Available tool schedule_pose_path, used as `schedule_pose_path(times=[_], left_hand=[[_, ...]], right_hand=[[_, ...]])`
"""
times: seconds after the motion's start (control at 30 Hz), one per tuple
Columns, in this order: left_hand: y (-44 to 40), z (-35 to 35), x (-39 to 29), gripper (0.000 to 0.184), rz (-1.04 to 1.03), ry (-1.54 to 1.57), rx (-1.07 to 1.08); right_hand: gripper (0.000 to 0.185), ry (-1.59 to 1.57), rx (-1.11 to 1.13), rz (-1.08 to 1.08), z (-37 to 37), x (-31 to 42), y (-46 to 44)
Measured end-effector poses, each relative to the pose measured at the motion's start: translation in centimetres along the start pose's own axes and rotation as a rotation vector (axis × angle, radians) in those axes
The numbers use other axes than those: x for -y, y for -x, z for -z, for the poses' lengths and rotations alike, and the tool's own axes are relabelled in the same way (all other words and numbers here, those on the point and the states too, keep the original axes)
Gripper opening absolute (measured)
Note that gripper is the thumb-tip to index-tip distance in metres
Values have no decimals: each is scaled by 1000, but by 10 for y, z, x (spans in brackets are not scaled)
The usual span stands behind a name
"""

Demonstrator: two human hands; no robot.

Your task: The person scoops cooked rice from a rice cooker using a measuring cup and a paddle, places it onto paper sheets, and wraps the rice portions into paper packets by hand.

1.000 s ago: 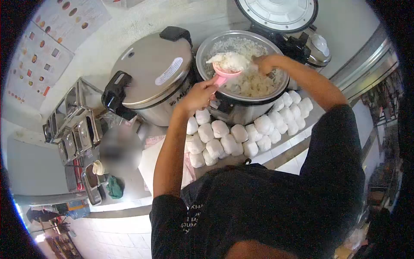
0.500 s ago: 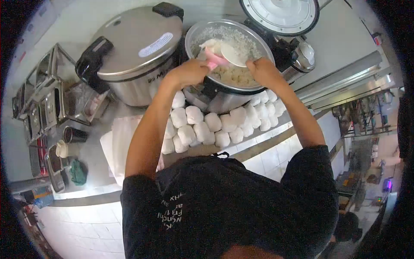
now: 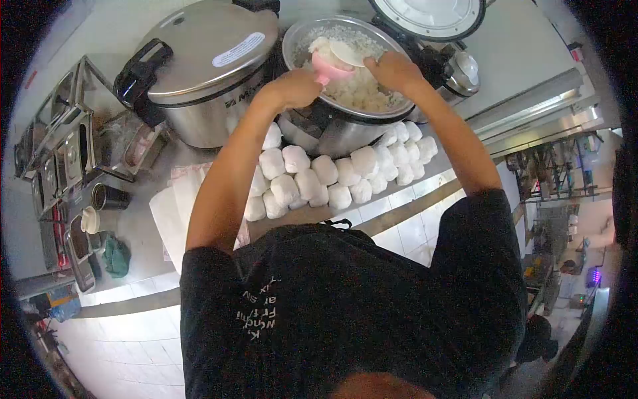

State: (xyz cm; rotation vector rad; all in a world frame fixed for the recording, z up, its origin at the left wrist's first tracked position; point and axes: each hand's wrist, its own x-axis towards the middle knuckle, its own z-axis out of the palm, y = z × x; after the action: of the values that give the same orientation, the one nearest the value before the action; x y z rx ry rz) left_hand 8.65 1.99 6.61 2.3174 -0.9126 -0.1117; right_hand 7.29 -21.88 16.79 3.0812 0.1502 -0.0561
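A large rice cooker (image 3: 319, 133) stands with its inner pot full of cooked white rice (image 3: 372, 93). Over the pot, my left hand (image 3: 299, 88) is closed round the handle of a pink scoop (image 3: 330, 68) with rice heaped in it. My right hand (image 3: 392, 70) grips a white rice paddle (image 3: 347, 54), whose blade lies over the scoop against the rice. Along the cooker's front, several white wrapped bundles (image 3: 309, 183) are stacked in rows on the counter.
To the left stands a second steel cooker (image 3: 199, 60), lid shut. The open cooker's lid (image 3: 432, 16) is raised behind. White paper sheets (image 3: 166, 216), a dark cup (image 3: 109, 197), a green cloth (image 3: 115, 257) and a rack of metal containers (image 3: 73, 139) occupy the left counter.
The paddle has shifted up and left, now resting across the top of the scoop. The scoop is turned more upright. The whole view has shifted slightly.
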Motion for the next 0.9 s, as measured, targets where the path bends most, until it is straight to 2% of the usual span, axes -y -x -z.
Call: schedule_pose_path(times=[0.1, 0.2, 0.27, 0.3, 0.33, 0.37, 0.4, 0.5, 0.53, 0.63, 0.7, 0.77, 0.83, 0.9], left_hand=[[17, 25, -40, 34, 160, 92, 61], [14, 22, -50, 34, 196, 242, 112], [12, 2, -40, 35, 10, 25, -49], [12, -1, -37, 35, -77, -85, -138], [11, 18, -55, 37, 111, -139, 117], [10, 15, -53, 38, 102, -135, 81], [8, 9, -48, 38, 91, -130, 49], [7, 12, -52, 38, 102, -130, 54], [7, 13, -55, 38, 110, -135, 79], [1, 7, -32, 41, -13, -15, 48], [8, 8, -33, 41, 93, 180, 54], [21, 21, -44, 42, 257, 481, 116], [28, 25, -42, 41, 308, 631, 141], [32, 25, -37, 41, 334, 739, 181]], right_hand=[[68, 16, -86, -35, -8, -6, -2], [69, 32, -156, -78, 4, -26, -1], [70, 23, -146, -149, 27, -36, -1], [71, -14, -117, -50, 26, -45, -6], [72, -50, -81, 51, 13, -56, -9], [73, -90, -36, 146, 3, -58, -8], [76, -158, 39, 5, 11, -33, 10], [76, -177, 315, 3, 10, -18, 16], [75, -189, 323, 13, 3, -20, 15], [75, -185, 311, 11, -12, -21, 11], [74, -128, 270, -27, -17, -13, 16], [72, -216, 63, 85, -25, -8, 27], [71, -226, -36, 110, -30, -9, 31], [68, -154, -25, 56, -29, -11, 32]])
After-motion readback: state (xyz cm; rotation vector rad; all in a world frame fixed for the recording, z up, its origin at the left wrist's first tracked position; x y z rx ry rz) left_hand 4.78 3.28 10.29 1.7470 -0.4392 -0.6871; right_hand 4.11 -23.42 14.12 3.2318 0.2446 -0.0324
